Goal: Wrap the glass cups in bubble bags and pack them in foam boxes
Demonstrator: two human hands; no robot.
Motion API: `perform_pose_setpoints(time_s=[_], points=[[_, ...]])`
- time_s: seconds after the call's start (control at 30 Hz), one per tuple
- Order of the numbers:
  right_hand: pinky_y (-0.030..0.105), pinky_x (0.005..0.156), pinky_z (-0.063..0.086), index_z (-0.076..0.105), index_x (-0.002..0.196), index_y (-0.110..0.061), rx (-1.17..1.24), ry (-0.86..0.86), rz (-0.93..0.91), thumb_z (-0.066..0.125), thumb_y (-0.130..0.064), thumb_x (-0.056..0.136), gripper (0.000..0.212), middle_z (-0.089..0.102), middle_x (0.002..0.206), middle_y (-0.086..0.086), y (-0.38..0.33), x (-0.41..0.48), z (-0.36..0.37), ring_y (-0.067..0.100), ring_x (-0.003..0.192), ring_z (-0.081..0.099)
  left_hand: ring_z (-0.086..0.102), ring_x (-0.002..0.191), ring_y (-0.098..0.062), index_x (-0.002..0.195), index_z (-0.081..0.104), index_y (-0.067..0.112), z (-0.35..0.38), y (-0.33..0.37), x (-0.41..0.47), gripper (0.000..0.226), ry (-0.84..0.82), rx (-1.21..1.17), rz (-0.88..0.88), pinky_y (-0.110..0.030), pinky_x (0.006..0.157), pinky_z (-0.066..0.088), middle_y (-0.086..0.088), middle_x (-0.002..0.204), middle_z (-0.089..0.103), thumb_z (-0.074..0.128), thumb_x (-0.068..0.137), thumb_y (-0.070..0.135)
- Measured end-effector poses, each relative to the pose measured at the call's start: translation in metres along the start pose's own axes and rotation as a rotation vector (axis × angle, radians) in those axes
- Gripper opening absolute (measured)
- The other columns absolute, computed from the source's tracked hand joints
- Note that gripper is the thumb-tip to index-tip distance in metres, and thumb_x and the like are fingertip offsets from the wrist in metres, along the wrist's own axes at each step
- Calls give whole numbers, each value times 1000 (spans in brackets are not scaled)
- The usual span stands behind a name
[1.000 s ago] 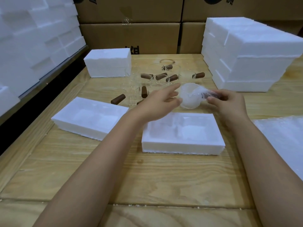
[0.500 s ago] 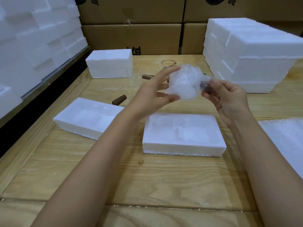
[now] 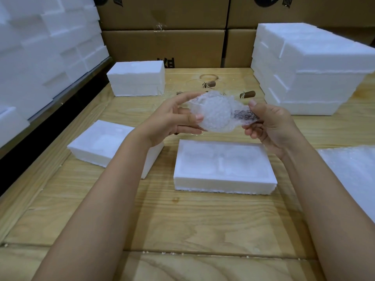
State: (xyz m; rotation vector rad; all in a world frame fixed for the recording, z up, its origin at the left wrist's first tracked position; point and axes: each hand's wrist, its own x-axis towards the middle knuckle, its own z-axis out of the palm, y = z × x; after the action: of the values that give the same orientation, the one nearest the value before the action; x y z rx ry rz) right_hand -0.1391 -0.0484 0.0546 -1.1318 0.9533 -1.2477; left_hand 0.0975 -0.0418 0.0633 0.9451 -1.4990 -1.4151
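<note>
Head view. The left hand [image 3: 172, 121] and the right hand [image 3: 273, 126] held a rounded, clear bubble-wrapped glass cup [image 3: 215, 114] in the air between them, raised over the pale wooden table [image 3: 182, 220] on the far side of a white, rectangular open foam box [image 3: 223, 183] lying flat there. The left hand pinched the wrap's loose left end between thumb and fingertips. The right hand's fingers curled round the other end, where the cup's dark brown handle [image 3: 243, 115] showed through the bubbles. A second white foam tray [image 3: 101, 142] lay left of the open box, partly behind the left forearm. Unwrapped clear glass cups with brown cylindrical handles [image 3: 247, 94] stood farther back, between a closed white foam box [image 3: 138, 80] and a tall stack of white foam boxes [image 3: 314, 67]. A flat pile of clear bubble bags [image 3: 353, 175] lay at the table's right edge. Brown cardboard cartons [image 3: 162, 47] lined the back.
</note>
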Motion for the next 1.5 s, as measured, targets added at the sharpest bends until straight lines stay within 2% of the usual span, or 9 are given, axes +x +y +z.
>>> perform_pose_setpoints(time_s=[0.2, 0.3, 0.4, 0.53, 0.7, 0.87, 1.13, 1.27, 1.5], points=[[16, 33, 36, 56, 68, -10, 3, -18, -51, 69, -31, 68, 25, 62, 51, 4, -1, -1, 1, 10, 38, 51, 72, 77, -28, 137, 46, 8, 1, 5, -1, 67, -32, -49, -78, -25, 60, 55, -21, 102, 60, 67, 73, 5], [16, 34, 34, 54, 66, -12, 32, -12, -124, 70, -28, 70, 22, 62, 54, 3, 0, -2, 0, 10, 41, 50, 72, 84, -31, 137, 45, 18, 1, 5, -4, 69, -71, -131, -76, -28, 66, 57, -21, 119, 60, 72, 74, 8], [17, 37, 36, 57, 70, -13, 54, -32, -218, 70, -23, 74, 16, 63, 58, 2, 1, -2, -1, 10, 44, 50, 70, 93, -34, 132, 50, 29, 1, 7, -6, 72, -132, -188, -84, -30, 70, 58, -16, 132, 55, 84, 69, 35], [20, 42, 39, 59, 80, -10, 64, -101, -270, 72, -16, 72, 17, 63, 65, 0, 5, -3, 2, 12, 51, 52, 63, 104, -34, 121, 58, 38, 1, 6, -2, 43, -55, -136, -33, -32, 73, 58, -21, 145, 36, 69, 81, 26], [22, 46, 41, 67, 77, -18, 73, -123, -287, 76, -10, 68, 15, 67, 76, 3, 7, -2, 0, 18, 54, 51, 67, 93, -27, 100, 72, 31, -3, 7, -5, 29, -49, -200, 13, -34, 72, 58, -6, 110, 61, 78, 72, 30], [21, 53, 44, 71, 69, -24, 21, -170, -294, 81, -8, 63, 20, 67, 73, -3, 10, -1, 0, 16, 53, 49, 58, 86, -27, 70, 73, 21, -5, 5, -5, 4, 4, -150, 32, -34, 67, 58, -3, 88, 66, 76, 68, 20], [23, 59, 47, 73, 68, -24, -82, -180, -300, 82, -4, 59, 24, 67, 73, -7, 12, 0, -2, 17, 59, 56, 65, 101, -24, 56, 66, 19, -4, 7, -6, 21, 3, 1, 63, -38, 79, 56, -2, 117, 67, 80, 65, 7], [24, 59, 49, 71, 68, -26, -113, -193, -302, 89, -16, 57, 23, 67, 70, -6, 8, -2, -1, 17, 54, 57, 58, 92, -27, 70, 53, 13, -3, 10, -5, 27, 74, 69, 21, -35, 67, 57, -12, 97, 57, 80, 69, 16], [22, 44, 43, 62, 72, -14, -211, -236, -220, 81, -24, 62, 24, 64, 60, 0, -9, -10, 4, 16, 49, 55, 71, 82, -38, 103, 63, 16, -3, 30, -6, 15, 74, 226, -284, -33, 64, 59, -13, 112, 65, 60, 93, 27]])
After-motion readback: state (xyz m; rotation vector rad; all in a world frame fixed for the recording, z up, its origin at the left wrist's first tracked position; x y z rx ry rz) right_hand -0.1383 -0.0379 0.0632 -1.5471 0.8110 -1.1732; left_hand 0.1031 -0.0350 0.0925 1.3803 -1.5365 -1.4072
